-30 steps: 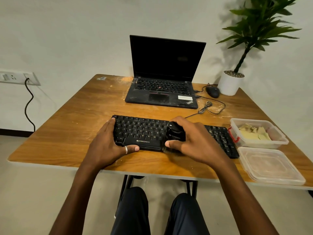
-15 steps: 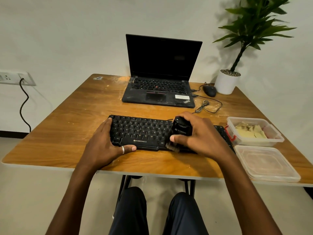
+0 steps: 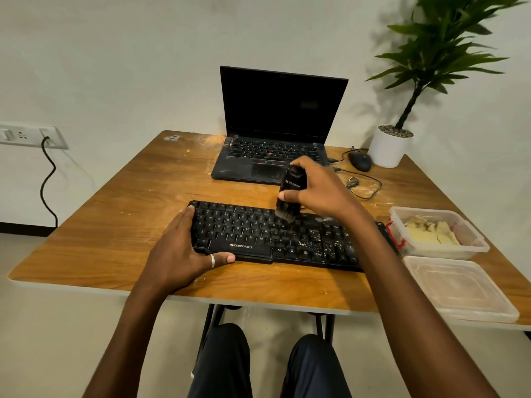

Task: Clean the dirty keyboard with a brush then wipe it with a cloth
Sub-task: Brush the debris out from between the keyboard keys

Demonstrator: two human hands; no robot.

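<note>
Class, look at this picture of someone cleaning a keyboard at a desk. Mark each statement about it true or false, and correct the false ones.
1. The right hand holds the brush. True.
2. The left hand rests on the laptop. False: it steadies the keyboard at its left end.
3. Crumbs lie on the keyboard's right part. True.
4. The laptop is shut. False: it stands open, screen dark.
5. The mouse sits beside the plant pot. True.
</note>
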